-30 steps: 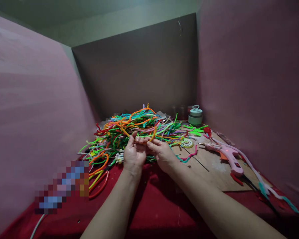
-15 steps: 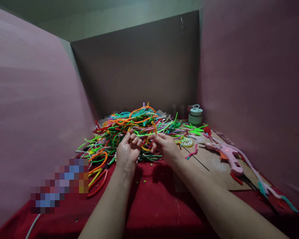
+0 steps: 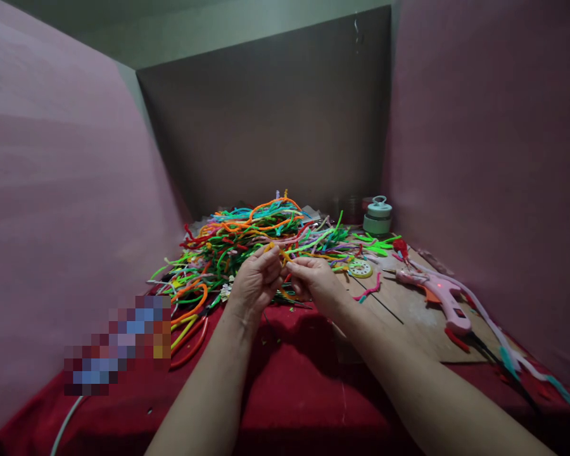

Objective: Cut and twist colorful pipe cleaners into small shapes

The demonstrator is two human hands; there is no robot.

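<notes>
Between my two hands is a yellow-orange pipe cleaner (image 3: 284,254), bent near its upper end. My left hand (image 3: 257,278) pinches it from the left, fingers curled. From the other side, my right hand (image 3: 311,278) grips the same pipe cleaner between thumb and index finger. The hands almost touch, held just in front of a big heap of coloured pipe cleaners (image 3: 237,237). Part of the held piece is hidden behind the fingers.
At right, a pink glue gun (image 3: 439,291) with a lit red light lies on a wooden board (image 3: 394,342). A yellow ring-shaped disc (image 3: 361,269) and a mint-green jar (image 3: 377,216) stand nearby. Red cloth (image 3: 294,392) covers the table; pink panels (image 3: 484,139) rise on both sides.
My hands have come closer together, and the yellow-orange pipe cleaner is now bent between them instead of standing up at the right hand. The whole view has shifted slightly.
</notes>
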